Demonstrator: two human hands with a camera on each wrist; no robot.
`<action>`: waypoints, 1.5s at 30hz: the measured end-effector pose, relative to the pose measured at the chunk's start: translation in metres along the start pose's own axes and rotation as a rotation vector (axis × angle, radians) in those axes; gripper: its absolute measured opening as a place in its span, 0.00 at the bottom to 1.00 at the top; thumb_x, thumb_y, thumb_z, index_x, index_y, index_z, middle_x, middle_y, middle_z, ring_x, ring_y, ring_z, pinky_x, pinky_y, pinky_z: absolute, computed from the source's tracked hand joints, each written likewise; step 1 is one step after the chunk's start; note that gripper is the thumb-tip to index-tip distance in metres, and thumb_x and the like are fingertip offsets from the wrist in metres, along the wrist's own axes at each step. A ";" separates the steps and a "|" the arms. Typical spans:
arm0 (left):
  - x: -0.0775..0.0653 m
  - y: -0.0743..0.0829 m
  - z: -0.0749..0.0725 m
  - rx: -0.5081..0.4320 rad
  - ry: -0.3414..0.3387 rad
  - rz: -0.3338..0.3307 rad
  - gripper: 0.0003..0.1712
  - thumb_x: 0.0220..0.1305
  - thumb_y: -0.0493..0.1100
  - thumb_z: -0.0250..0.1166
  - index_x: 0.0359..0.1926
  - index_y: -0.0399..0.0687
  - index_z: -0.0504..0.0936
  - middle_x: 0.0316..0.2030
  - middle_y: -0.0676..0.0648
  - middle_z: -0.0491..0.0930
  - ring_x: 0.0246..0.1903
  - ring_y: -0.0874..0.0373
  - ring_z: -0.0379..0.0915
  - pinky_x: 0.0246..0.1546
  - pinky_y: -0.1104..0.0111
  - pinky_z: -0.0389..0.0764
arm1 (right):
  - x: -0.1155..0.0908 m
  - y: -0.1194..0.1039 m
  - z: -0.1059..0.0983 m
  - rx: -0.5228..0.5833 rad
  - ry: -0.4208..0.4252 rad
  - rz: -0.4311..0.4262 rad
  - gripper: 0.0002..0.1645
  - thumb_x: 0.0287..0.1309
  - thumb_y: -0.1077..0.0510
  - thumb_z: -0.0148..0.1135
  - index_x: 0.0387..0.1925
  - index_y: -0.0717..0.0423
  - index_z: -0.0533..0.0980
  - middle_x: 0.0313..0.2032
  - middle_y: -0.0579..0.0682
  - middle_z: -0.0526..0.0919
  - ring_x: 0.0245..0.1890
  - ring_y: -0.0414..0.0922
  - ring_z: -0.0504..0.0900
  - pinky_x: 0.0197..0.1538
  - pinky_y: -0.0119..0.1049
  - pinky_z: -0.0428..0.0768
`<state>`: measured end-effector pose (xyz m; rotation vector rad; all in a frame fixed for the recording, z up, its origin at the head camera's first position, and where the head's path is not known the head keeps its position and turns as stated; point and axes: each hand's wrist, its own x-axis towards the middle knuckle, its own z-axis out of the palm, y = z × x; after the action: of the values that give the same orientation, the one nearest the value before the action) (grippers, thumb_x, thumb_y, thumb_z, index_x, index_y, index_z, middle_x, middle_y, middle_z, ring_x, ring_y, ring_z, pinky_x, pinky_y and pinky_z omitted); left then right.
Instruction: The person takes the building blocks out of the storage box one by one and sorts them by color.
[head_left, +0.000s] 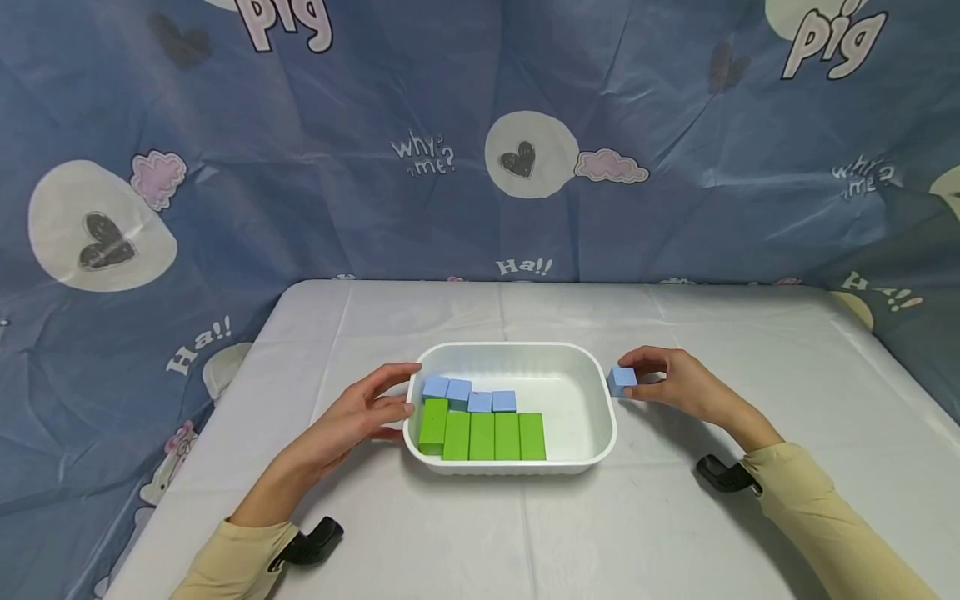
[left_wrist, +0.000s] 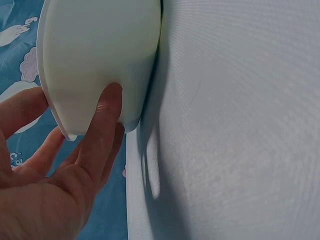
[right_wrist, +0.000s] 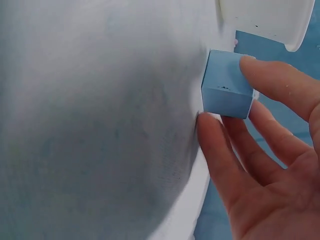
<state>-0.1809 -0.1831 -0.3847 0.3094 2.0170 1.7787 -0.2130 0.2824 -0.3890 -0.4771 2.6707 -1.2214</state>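
A white tray (head_left: pixel 577 417) sits on the table, with several green blocks (head_left: pixel 482 436) in a row along its near side. Several light blue cubes (head_left: pixel 459 393) stand behind them. At the tray's left end is my left hand (head_left: pixel 337 429), its fingertips touching the rim and the outer wall; the left wrist view shows the extended fingers (left_wrist: pixel 102 112) against that wall. Just beyond the right end, my right hand (head_left: pixel 678 383) pinches another light blue cube (right_wrist: pixel 227 82) between thumb and fingers. That cube is outside the tray, low over or on the table; I cannot tell which.
A white cloth (head_left: pixel 465 533) covers the table. Behind and to the left hangs a blue printed curtain (head_left: pixel 360 217). The tray's right part shows bare floor beside the blocks. Black straps with mounts (head_left: pixel 311 543) sit at both wrists.
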 end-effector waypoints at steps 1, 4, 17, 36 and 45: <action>0.000 0.000 0.000 -0.001 -0.001 0.000 0.34 0.68 0.41 0.64 0.71 0.52 0.63 0.71 0.44 0.58 0.59 0.47 0.72 0.48 0.54 0.79 | 0.000 0.000 0.000 0.001 0.001 -0.002 0.23 0.54 0.56 0.75 0.51 0.55 0.79 0.47 0.50 0.83 0.51 0.50 0.80 0.48 0.33 0.77; 0.000 -0.001 0.000 -0.003 -0.003 0.000 0.34 0.68 0.41 0.64 0.71 0.52 0.63 0.71 0.44 0.58 0.59 0.47 0.72 0.48 0.54 0.79 | -0.002 -0.003 -0.002 -0.004 0.017 -0.007 0.25 0.55 0.56 0.74 0.54 0.56 0.78 0.50 0.52 0.82 0.54 0.52 0.79 0.49 0.36 0.78; 0.000 0.000 -0.001 -0.002 -0.010 0.004 0.35 0.68 0.41 0.64 0.72 0.52 0.62 0.71 0.44 0.59 0.59 0.47 0.72 0.47 0.54 0.79 | -0.007 -0.024 -0.003 -0.017 0.139 -0.157 0.21 0.62 0.55 0.68 0.56 0.49 0.77 0.57 0.51 0.78 0.48 0.49 0.83 0.50 0.39 0.80; 0.000 0.000 -0.002 -0.010 -0.022 0.007 0.35 0.68 0.41 0.64 0.72 0.50 0.61 0.71 0.44 0.58 0.60 0.47 0.71 0.48 0.54 0.79 | -0.009 -0.086 0.026 0.049 0.150 -0.341 0.20 0.58 0.70 0.67 0.52 0.58 0.77 0.51 0.53 0.81 0.49 0.50 0.81 0.52 0.38 0.79; 0.000 0.000 -0.001 -0.011 -0.023 0.007 0.35 0.68 0.40 0.64 0.72 0.50 0.62 0.72 0.45 0.57 0.61 0.46 0.70 0.48 0.54 0.79 | 0.001 -0.074 0.046 0.137 0.067 -0.357 0.19 0.61 0.61 0.68 0.53 0.46 0.77 0.54 0.46 0.79 0.51 0.52 0.81 0.53 0.38 0.78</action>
<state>-0.1816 -0.1842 -0.3846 0.3321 1.9920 1.7822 -0.1847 0.2039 -0.3629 -0.9362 2.6063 -1.5253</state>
